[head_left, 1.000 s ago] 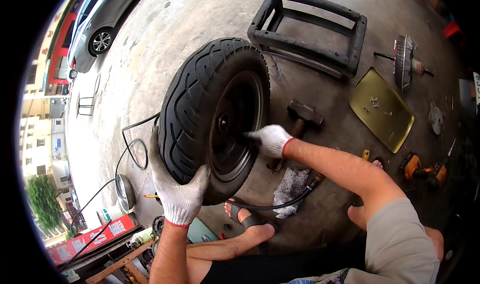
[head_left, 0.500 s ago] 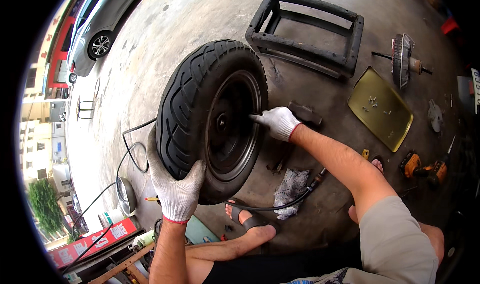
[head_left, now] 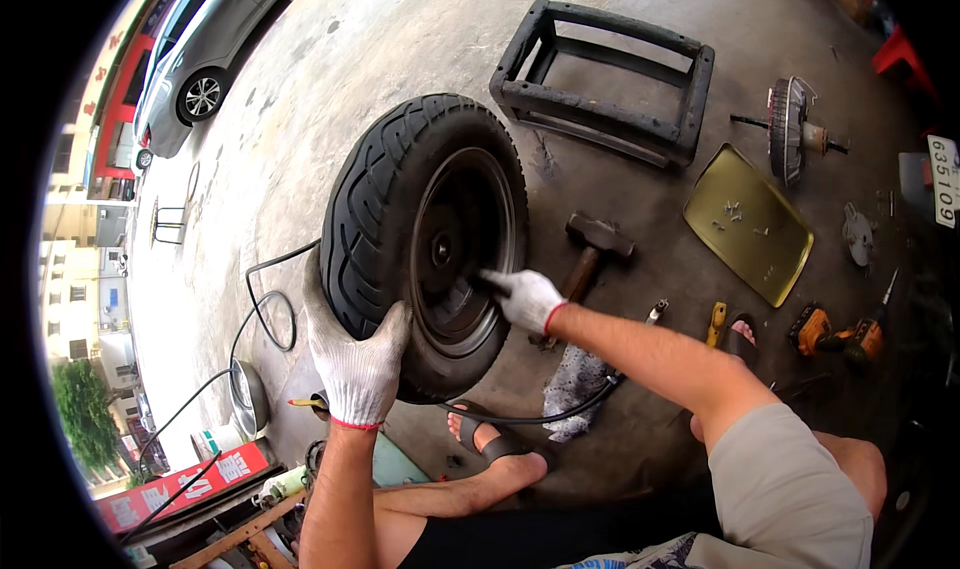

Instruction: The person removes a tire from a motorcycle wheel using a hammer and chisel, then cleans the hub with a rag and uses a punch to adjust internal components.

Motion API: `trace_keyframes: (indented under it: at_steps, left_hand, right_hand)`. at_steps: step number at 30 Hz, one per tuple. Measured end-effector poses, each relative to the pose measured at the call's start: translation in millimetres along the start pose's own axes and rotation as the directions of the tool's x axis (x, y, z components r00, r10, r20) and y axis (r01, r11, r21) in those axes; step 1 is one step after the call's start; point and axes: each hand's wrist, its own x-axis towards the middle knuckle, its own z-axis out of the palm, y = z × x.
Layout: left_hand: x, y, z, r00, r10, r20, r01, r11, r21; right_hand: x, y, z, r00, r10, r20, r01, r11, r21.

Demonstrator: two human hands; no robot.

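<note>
Wheel point(head_left: 425, 244) is clasped by left hand point(head_left: 358, 364); right hand point(head_left: 526, 297) is held at rim point(head_left: 470, 337), forefinger extended, grip unclear; hammer point(head_left: 600, 235) seen right of wheel.

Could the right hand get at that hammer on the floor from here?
Probably yes: the hammer lies just beyond the right hand, with nothing visible blocking the way between them; the hand would likely have to reach down.

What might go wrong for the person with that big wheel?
The left hand seems to do most of the steadying, so the wheel might tip if it slips.
A slip might also hurt the open-sandalled foot nearby.
Small loose screws lie on the gold tray; a knock might scatter them.
</note>
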Motion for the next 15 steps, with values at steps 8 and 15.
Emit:
trace_keyframes:
  at_steps: [8,15]
  left_hand:
    - [7,1,-3,0.995,0.099,-0.028,-0.097,0.994,0.054]
    - [13,-3,0,0.996,0.086,-0.011,-0.086,0.996,0.009]
  right_hand:
    - [-99,29,-34,0.955,-0.143,0.261,0.093,0.976,0.198]
    - [-198,124,-64,0.928,0.244,0.281,-0.167,0.948,-0.273]
